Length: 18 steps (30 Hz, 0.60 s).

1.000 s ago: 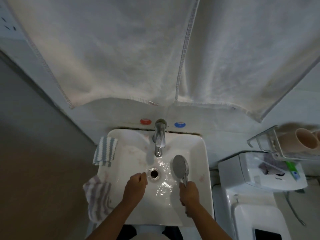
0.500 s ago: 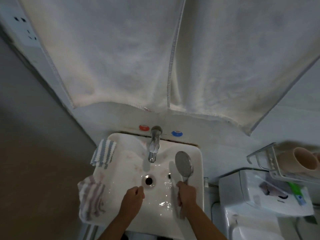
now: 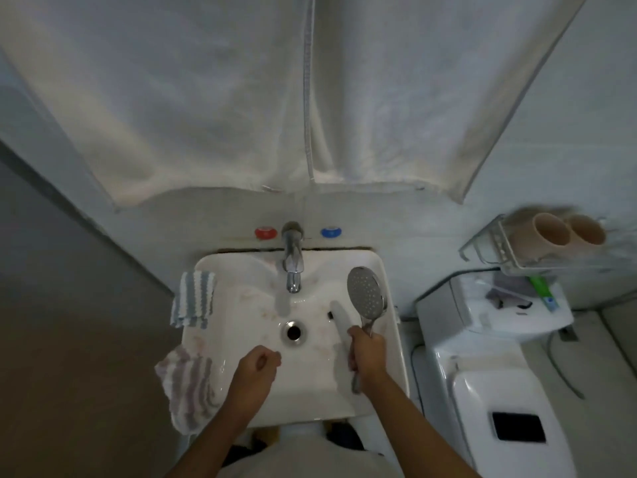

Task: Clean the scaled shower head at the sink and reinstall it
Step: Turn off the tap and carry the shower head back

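Your right hand (image 3: 367, 353) has its fingers clamped on the shower head (image 3: 367, 296) handle, face up over the sink (image 3: 303, 401) (right side); left hand (image 3: 256, 365) fingers curled, nothing seen in them. Cleaning prob. near done, reinstall not yet done.

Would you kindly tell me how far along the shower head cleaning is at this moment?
Done: the shower head is at the sink, detached; no stream shows under the tap. In hand: the right hand grips its handle, face up over the basin; the left hand is curled, apparently empty. Left: reinstalling it; whether scale remains is too small to tell.
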Tool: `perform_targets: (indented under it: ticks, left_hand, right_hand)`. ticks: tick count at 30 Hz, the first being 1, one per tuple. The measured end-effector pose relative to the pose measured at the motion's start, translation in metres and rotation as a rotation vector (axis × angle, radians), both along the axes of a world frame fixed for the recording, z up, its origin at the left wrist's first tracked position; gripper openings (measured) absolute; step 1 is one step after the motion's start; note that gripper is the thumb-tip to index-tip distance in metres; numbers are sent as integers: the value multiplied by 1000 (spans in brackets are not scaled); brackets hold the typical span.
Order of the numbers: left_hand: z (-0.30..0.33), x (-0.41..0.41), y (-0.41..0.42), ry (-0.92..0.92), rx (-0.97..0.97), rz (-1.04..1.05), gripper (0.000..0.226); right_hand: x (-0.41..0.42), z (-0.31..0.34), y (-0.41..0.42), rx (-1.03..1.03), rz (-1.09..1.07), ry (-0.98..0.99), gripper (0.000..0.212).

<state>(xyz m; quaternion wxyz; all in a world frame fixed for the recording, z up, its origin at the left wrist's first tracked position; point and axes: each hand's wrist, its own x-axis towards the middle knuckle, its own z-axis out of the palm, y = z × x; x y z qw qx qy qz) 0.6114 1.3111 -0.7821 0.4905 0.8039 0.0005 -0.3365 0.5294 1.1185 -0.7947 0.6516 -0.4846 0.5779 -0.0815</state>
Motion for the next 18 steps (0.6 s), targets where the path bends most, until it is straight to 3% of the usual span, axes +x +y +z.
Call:
perform_targets:
  ticks: [4, 9, 12, 18]
  left_hand:
    - [-6, 9, 25, 56, -85, -86, 21]
    - [-26, 16, 30, 47, -44, -176, 29]
    - [-20, 6, 17, 61, -73, -323, 18]
    - [-5, -33, -27, 69, -130, -619, 18]
  right_hand:
    - [-16, 13, 23, -1, -60, -19, 35]
    - [-67, 12, 56, -2, -241, -41, 34]
    - [-117, 12, 74, -89, -352, -16, 31]
    - [-227, 17, 112, -106, -766, 62, 23]
